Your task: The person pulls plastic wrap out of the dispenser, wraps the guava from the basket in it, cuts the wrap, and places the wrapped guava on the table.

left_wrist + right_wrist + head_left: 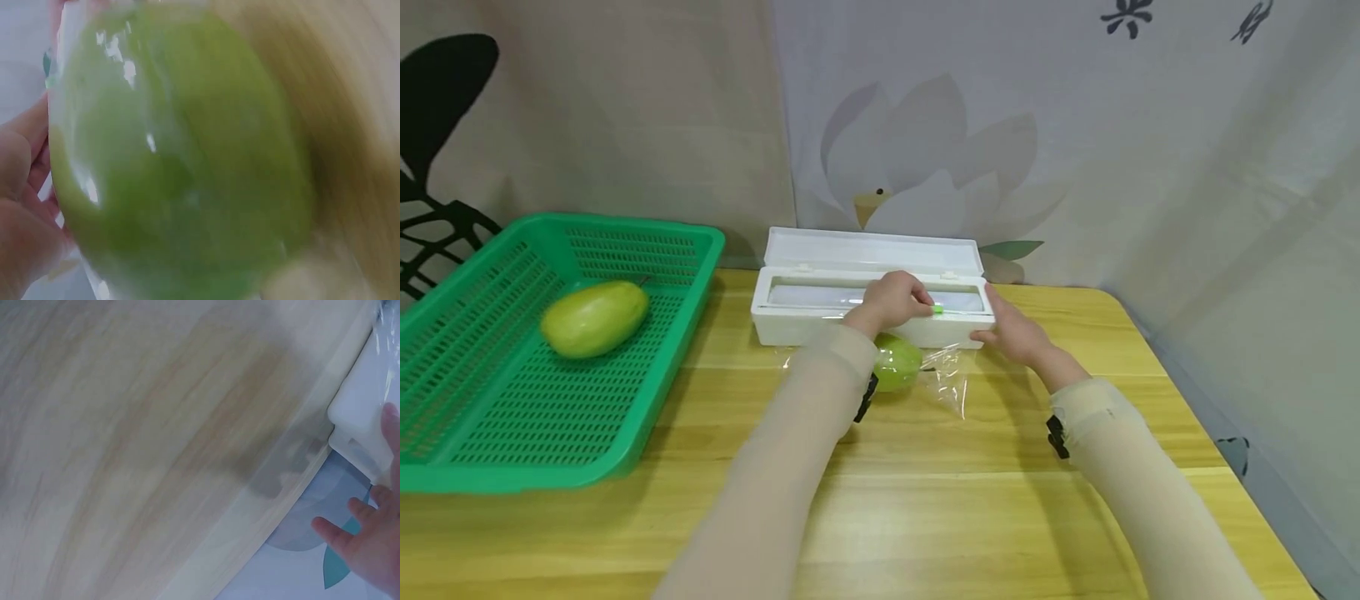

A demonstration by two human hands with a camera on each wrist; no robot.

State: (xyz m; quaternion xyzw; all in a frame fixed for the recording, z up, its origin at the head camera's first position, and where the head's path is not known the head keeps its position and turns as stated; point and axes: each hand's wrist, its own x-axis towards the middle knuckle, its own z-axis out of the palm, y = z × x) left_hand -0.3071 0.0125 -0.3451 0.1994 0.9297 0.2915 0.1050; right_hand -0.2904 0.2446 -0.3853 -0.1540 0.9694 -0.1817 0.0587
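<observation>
A white cling film box (872, 329) stands at the back of the table with its lid raised and the film roll (820, 296) showing inside. Thumb and fingertips of my left hand (891, 300) pinch a small green slider (937, 309) on the front rim, right of centre. At the box's right end, my right hand (1018, 333) rests against the side, thumb on the front face; its fingers look straight and spread in the right wrist view. A green oval fruit (187, 156) with a stem lies before the box, under clear film (953, 379), partly hidden by my left forearm.
On the left stands a green plastic basket (658, 412) holding another yellow-green fruit (597, 319). A printed cloth (940, 125) hangs close behind the wooden table (955, 517). The table's right edge slants past my right forearm.
</observation>
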